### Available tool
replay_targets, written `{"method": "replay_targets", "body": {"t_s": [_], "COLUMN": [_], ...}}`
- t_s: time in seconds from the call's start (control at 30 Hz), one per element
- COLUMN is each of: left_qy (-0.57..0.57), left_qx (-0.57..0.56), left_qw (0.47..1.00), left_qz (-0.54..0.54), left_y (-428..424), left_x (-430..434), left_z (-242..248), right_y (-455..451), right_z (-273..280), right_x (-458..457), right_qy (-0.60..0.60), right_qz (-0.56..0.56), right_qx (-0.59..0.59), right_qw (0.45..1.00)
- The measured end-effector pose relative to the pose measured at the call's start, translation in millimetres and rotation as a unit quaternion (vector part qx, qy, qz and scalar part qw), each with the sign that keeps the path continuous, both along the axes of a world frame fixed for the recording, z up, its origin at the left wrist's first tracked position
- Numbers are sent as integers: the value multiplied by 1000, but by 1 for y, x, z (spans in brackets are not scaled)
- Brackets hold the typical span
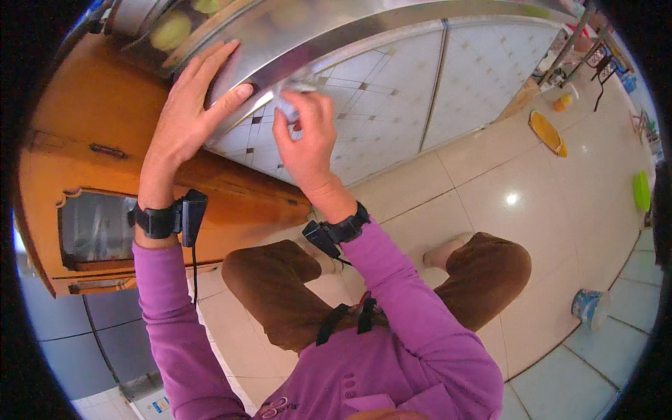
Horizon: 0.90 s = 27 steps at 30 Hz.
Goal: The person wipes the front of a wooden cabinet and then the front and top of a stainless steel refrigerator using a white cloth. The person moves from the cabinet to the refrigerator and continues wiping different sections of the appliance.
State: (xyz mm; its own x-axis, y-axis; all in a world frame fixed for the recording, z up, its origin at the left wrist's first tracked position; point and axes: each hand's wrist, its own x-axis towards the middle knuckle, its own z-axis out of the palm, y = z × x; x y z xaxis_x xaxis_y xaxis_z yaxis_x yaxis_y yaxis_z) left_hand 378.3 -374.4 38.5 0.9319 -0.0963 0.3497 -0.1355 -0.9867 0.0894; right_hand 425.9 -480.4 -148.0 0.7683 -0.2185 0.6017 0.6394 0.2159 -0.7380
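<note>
My left hand (194, 105) lies with spread fingers on the edge of a stainless steel countertop (247, 63), the thumb over its front rim. To the right, my right hand (310, 126) pinches a crumpled pale cloth or wad (287, 107) between thumb and fingers. The wad is at the top of a tiled-pattern cabinet door (367, 105), just below the steel rim. Its upper part is blurred, so its exact material cannot be told. Both wrists wear black straps with small devices.
A wooden cabinet (231, 194) with a glass pane stands at the left. Round yellowish-green things (170, 31) lie on the counter at the top left. On the tiled floor are a yellow slipper (546, 131), a green basin (641, 190) and a blue patterned container (588, 307).
</note>
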Motion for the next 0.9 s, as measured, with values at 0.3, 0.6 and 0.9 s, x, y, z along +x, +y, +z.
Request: {"method": "replay_targets", "body": {"t_s": [0.3, 0.6, 0.9], "left_qy": [16, 43, 50], "left_qx": [28, -46, -33], "left_qw": [999, 996, 997], "left_qz": [-9, 60, 50], "left_y": [9, 0, 5], "left_x": [1, -5, -8], "left_z": [-3, -9, -8], "right_y": [5, 29, 13], "right_z": [-168, -397, -464], "right_x": [-20, -4, 10], "right_qy": [248, 489, 673], "right_qz": [-37, -127, 87], "right_qx": [-61, -89, 240], "right_qw": [966, 859, 694]}}
